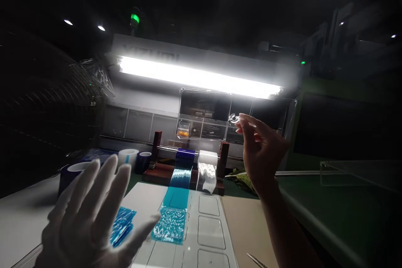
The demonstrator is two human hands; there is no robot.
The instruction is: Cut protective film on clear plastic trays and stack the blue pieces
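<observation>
My right hand [262,150] is raised on the right and pinches a small clear curved piece [233,118] between thumb and fingertips, just below the lit tube. Its exact kind is too small to make out. In a white glove, my left hand [89,217] is spread open at the lower left, holding nothing. Beyond its fingers lies a stack of blue film pieces [122,225]. A strip of blue film [179,197] runs from its roll down onto a white board [147,192] marked with rounded rectangles. A clear film strip [207,171] hangs beside it.
A bright tube lamp [201,77] spans the back. Dark red uprights [223,155] carry the film rolls' bar. More tape rolls [128,157] stand on the left near a large fan guard [72,100]. Tweezers [256,260] lie at the lower right, on a beige board [248,222].
</observation>
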